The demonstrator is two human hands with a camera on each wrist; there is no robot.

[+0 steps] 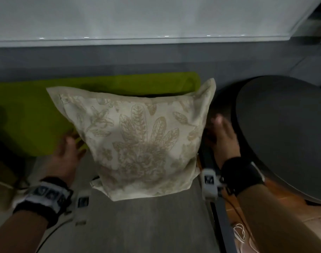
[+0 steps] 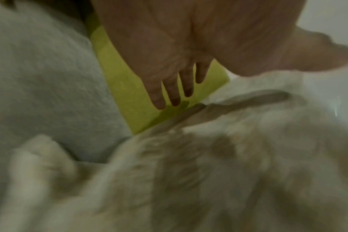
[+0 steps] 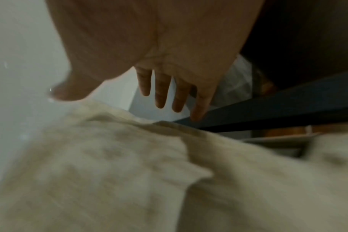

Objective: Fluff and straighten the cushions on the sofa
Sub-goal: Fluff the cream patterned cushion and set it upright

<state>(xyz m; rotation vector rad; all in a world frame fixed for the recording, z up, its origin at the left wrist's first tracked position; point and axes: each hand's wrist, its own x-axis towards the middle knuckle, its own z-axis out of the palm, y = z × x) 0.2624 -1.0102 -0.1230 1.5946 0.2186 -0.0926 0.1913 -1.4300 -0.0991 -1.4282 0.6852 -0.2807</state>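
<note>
- The square beige fabric cushion with the printed leaf pattern [image 1: 137,139] stands propped upright on the grey sofa seat [image 1: 137,225], near its right edge, leaning back toward the grey backrest [image 1: 156,57].
- It sits squarely between the hands: left hand [image 1: 70,152] just beside its left edge, right hand [image 1: 223,136] just beside its right edge.
- Both hands are spread flat, fingers straight, palms turned inward; neither grips anything, and the wrist views show a gap to the fabric.
- Neither hand looks nearer, so a two-sided inward clap seems to be the move in hand.
- The lime-green fabric cushion [image 1: 28,114] lies flat behind and to the left; the left hand's fingers [image 2: 159,100] hover over it.
- A dark round tabletop [image 1: 283,134] sits close to the right hand, little room to swing.
</note>
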